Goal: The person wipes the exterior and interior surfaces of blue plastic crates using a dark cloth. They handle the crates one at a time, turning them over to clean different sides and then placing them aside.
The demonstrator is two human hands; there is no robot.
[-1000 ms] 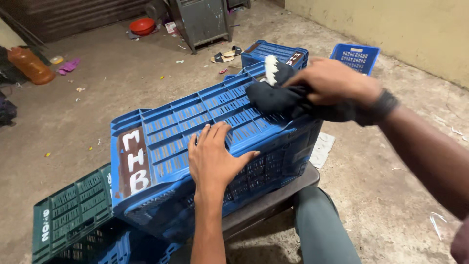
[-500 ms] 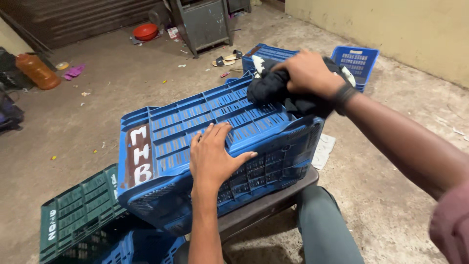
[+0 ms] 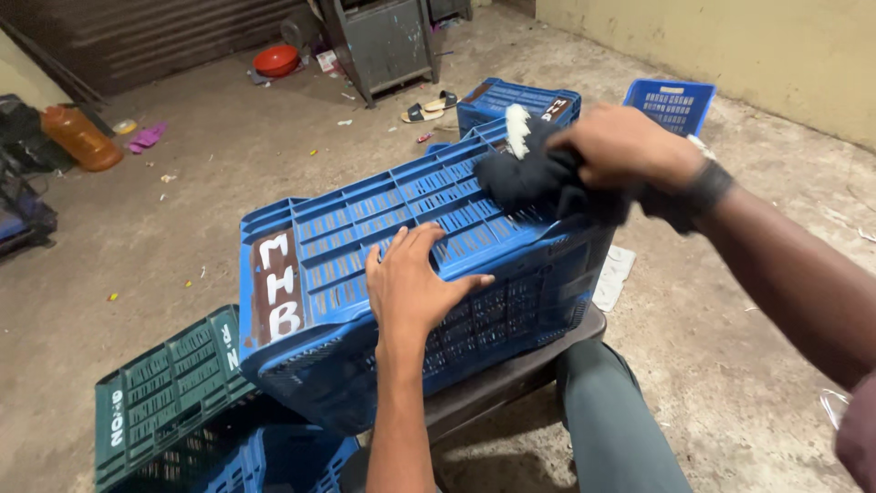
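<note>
Blue crate (image 3: 401, 219) under both hands, green crate (image 3: 164, 383) just beside.

Left hand (image 3: 411, 288) flat, right hand (image 3: 630, 146) clenched

On the end of the blue crate (image 3: 411, 228) we see a brown painted label patch (image 3: 276, 285) with white letters. The green crate (image 3: 164, 383) at lower left carries white painted marks. The far blue crate (image 3: 520, 99) has a small dark patch (image 3: 554, 110) with white marks.
</note>
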